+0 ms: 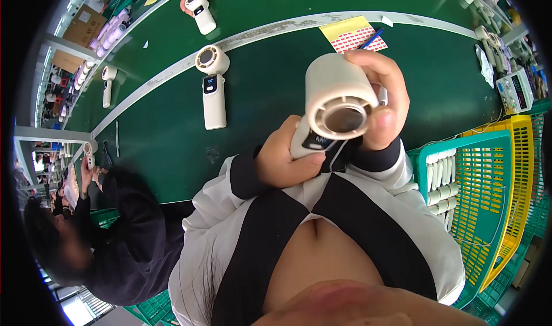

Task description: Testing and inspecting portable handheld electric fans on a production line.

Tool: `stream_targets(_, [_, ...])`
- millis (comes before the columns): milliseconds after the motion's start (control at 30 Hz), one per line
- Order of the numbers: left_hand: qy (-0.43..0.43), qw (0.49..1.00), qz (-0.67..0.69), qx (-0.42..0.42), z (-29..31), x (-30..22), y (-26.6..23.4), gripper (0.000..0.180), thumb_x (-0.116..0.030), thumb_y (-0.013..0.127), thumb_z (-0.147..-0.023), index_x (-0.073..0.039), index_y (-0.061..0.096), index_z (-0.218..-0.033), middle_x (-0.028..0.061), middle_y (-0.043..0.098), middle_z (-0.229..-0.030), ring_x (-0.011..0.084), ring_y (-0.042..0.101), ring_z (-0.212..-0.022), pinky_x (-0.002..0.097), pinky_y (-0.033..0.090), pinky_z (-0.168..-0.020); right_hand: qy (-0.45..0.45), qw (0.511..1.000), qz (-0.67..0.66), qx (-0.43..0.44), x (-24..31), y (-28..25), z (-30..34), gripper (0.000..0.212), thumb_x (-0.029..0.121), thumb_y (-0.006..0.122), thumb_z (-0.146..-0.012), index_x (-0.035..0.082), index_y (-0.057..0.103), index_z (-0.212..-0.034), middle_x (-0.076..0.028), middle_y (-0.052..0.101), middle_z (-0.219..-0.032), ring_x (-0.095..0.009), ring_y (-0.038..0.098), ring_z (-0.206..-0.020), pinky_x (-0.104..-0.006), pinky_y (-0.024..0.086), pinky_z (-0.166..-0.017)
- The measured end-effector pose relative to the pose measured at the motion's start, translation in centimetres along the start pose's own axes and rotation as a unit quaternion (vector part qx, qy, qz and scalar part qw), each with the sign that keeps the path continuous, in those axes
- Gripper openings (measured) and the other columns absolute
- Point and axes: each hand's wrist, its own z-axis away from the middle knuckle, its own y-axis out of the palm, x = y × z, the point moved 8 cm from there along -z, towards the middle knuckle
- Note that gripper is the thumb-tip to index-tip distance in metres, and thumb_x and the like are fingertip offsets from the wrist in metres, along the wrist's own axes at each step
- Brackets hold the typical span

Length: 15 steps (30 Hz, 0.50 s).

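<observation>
I've got the white handheld fan [333, 104] clamped in both hands: left hand [284, 159] wraps the handle, right hand [382, 99] cups the head. Looks light, rigid, smooth plastic; the handle's the safest hold.

Held fan: you hold a handheld fan [333, 104] above the near edge of the table [172, 148], left hand [284, 159] on its handle, right hand [382, 99] around its head.
Second fan: another handheld fan [213, 84] lies on the table, left of and beyond yours.
Sticker sheet: a sticker sheet [353, 35] lies behind your fan, a pen [372, 38] on it.
Crate: a plastic crate [489, 176] stands to your right, cylindrical parts [440, 182] in it.
Co-worker: a person [109, 234] sits to your left.
</observation>
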Motion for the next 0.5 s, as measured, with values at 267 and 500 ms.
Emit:
stream_targets(267, [-0.019, 0.946, 0.323, -0.004, 1.0, -2.6, -0.4, 0.057, -0.044, 0.054, -0.086, 0.002, 0.037, -0.116, 0.0167, 0.052, -0.092, 0.0163, 0.053, -0.059, 0.0277, 0.044, -0.050, 0.222, 0.974, -0.046, 0.024, -5.1, 1.6, 0.0, 0.038, 0.032, 0.053, -0.092, 0.000, 0.052, -0.111, -0.006, 0.059, -0.093, -0.010, 0.053, -0.086, -0.0237, 0.043, -0.076])
stream_targets(500, [0.267, 0.875, 0.300, -0.270, 6.8, -12.6, -7.8, 0.037, -0.013, 0.049, -0.088, -0.002, 0.038, -0.122, 0.0204, 0.048, -0.104, 0.0181, 0.051, -0.073, 0.0289, 0.044, -0.058, 0.218, 0.952, 0.199, 0.079, -5.9, 1.3, 0.1, 0.051, 0.044, 0.035, -0.097, -0.003, 0.052, -0.111, -0.008, 0.056, -0.085, -0.016, 0.053, -0.081, -0.0267, 0.042, -0.076])
